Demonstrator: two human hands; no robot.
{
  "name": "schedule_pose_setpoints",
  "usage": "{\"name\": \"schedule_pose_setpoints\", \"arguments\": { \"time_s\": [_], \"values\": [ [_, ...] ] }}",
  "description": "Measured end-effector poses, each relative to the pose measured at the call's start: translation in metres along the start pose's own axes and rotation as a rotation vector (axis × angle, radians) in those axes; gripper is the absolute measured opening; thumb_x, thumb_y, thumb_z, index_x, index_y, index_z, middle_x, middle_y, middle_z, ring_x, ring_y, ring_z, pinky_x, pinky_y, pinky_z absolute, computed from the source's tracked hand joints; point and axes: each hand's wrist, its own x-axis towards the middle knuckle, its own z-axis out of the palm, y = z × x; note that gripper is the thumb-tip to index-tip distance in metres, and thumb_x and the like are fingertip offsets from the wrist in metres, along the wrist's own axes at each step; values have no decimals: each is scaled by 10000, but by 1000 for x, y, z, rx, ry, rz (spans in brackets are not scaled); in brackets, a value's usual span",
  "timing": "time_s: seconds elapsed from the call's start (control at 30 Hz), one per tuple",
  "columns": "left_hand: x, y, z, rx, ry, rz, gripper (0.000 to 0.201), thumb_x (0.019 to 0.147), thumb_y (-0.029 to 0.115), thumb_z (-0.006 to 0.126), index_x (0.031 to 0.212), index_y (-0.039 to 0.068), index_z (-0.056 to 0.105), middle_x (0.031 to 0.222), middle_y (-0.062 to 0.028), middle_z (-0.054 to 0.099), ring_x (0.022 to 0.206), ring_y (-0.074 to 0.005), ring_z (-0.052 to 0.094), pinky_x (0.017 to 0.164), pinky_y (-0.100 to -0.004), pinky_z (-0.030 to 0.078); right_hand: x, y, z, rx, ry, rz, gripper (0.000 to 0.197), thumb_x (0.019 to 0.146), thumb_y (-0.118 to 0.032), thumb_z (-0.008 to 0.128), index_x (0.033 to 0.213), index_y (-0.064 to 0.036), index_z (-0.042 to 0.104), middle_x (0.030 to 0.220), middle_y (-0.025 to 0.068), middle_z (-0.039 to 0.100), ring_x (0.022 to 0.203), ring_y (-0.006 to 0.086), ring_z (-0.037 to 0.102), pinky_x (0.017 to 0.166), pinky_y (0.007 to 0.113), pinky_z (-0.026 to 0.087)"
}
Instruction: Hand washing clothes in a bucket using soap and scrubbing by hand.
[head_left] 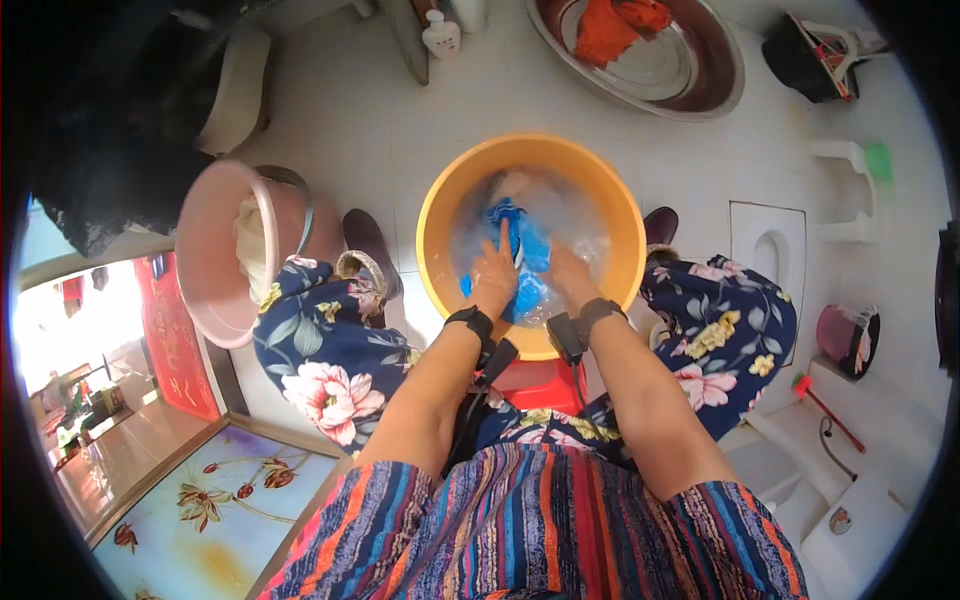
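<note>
A yellow basin [432, 240] of cloudy, sudsy water is in front of me, between my feet. Blue cloth with some white on it [535, 252] lies half sunk in the middle. My left hand [492, 272] is closed on the cloth's left part, the index finger stretched forward along it. At the cloth's right edge, my right hand [570, 275] dips into the water; its fingers are hidden by the suds. A paler bit of cloth [513, 184] shows near the far wall of the basin. Both wrists wear dark bands.
A red stool [540, 383] shows under the basin's near side. At left stands a pink bucket [190, 265] holding cream cloth. Beyond are a metal basin [735, 75] with orange cloth and a white pump bottle [441, 36]. A squat toilet [770, 250] is at right.
</note>
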Motion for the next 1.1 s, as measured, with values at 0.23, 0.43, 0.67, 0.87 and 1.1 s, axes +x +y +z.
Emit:
{"name": "schedule_pose_setpoints", "arguments": {
  "time_s": [0.23,0.43,0.67,0.87,1.1],
  "values": [
    [47,-77,117,407,-249,352,266,773,220,558,983,75,633,983,-173,621,947,-300,600,794,-404,488,3,20,31,-30,-222,-84,254,780,-148,477,891,-3,653,965,233,603,921,351,588,816,429,456],
    [32,-4,1,119,-195,186,272,813,177,483,1019,67,622,1042,-157,615,960,-295,599,827,-400,472,10,27,6,-41,-128,-128,260,746,-114,492,923,-6,648,1011,218,598,907,340,592,809,414,466],
    [9,-29,-67,-1347,49,-62,386,836,157,518,1189,11,465,1124,-211,557,1054,-298,541,885,-378,419,-5,-10,-103,685,61,-193,640,707,-433,636,1213,-61,509,1159,225,537,1110,320,506,933,396,397],
    [-2,8,-23,-1120,-78,168,699,891,282,490,1401,28,86,1433,-197,184,1319,-303,210,1057,-343,216,29,2,-7,378,292,1,656,699,-355,657,1241,-102,387,1182,276,400,1102,403,422,923,432,358],
    [-16,-33,-46,-2108,-441,-38,504,840,595,414,942,116,532,886,-75,596,830,-186,591,756,-344,491,-65,-132,-61,683,399,-248,283,743,-289,609,852,-32,563,808,238,603,781,433,566,680,478,452]
  ]
}}
